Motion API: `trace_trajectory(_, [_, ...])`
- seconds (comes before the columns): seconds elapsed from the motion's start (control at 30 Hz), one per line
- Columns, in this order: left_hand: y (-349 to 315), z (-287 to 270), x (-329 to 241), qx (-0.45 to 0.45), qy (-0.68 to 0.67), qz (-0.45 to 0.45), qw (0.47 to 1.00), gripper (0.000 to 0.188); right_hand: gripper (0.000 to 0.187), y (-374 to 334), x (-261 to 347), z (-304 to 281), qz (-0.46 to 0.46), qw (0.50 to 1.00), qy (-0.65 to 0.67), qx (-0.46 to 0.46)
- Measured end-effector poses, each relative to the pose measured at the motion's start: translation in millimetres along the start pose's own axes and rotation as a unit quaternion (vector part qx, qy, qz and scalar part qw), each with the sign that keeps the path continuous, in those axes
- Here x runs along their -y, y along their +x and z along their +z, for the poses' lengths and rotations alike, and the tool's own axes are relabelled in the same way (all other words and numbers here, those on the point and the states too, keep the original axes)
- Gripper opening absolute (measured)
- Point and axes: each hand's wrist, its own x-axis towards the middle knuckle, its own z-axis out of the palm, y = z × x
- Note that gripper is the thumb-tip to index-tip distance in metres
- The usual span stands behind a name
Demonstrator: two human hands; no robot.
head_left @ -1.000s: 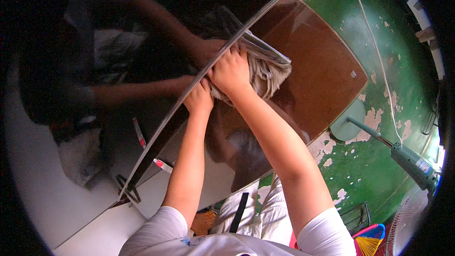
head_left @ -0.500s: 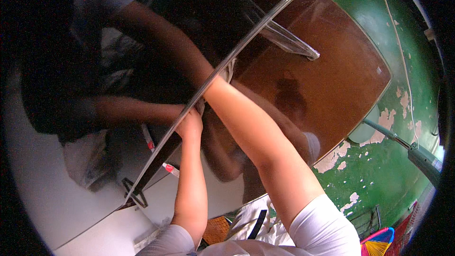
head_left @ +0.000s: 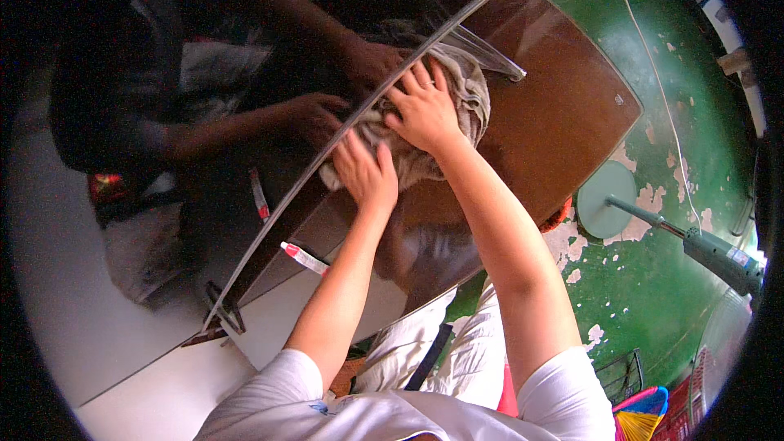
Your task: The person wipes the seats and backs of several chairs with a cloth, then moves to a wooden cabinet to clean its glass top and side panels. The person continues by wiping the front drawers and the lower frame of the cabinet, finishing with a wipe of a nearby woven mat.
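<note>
A crumpled grey-beige cloth (head_left: 472, 90) lies on the glossy brown tabletop (head_left: 563, 106), close against the edge of a large dark flat screen (head_left: 269, 73). My right hand (head_left: 426, 114) rests on it with fingers spread and a ring on one finger. Lower down, my left hand (head_left: 367, 175) is at the cloth's near side, its fingers stretched out and slightly blurred. Neither hand is closed around the cloth. Both hands and forearms are mirrored in the shiny screen.
One thin foot of the screen (head_left: 498, 61) juts over the tabletop; another dark foot (head_left: 233, 318) is at the lower left. A red-and-white tube (head_left: 302, 257) lies by my left forearm. To the right, a standing fan (head_left: 719, 261) rises from the peeling green floor (head_left: 653, 310).
My hands, earlier mostly hidden beyond the screen's edge, have come back into view over the tabletop. The cloth, barely showing before, is now spread under them. The view has shifted slightly.
</note>
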Motion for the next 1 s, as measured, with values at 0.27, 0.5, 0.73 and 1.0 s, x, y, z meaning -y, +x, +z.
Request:
trace_trajectory(0.27, [-56, -5, -42, 0.153, 0.004, 0.254, 0.955, 0.054, 0.055, -159, 38, -83, 0.205, 0.974, -0.005, 0.094])
trace_trajectory(0.5, [-1, 21, -75, 0.121, -0.024, 0.271, 0.955, 0.067, 0.070, -154, -14, -102, 0.259, 0.946, -0.183, 0.068])
trace_trajectory(0.73, [17, 36, -35, 0.009, 0.056, 0.196, 0.979, 0.054, 0.067, -82, 2, -32, 0.293, 0.936, -0.191, -0.030])
trace_trajectory(1.0, [-64, -38, 85, 0.025, 0.186, 0.053, 0.981, 0.059, 0.047, -113, 119, 4, 0.025, 0.996, 0.064, 0.050])
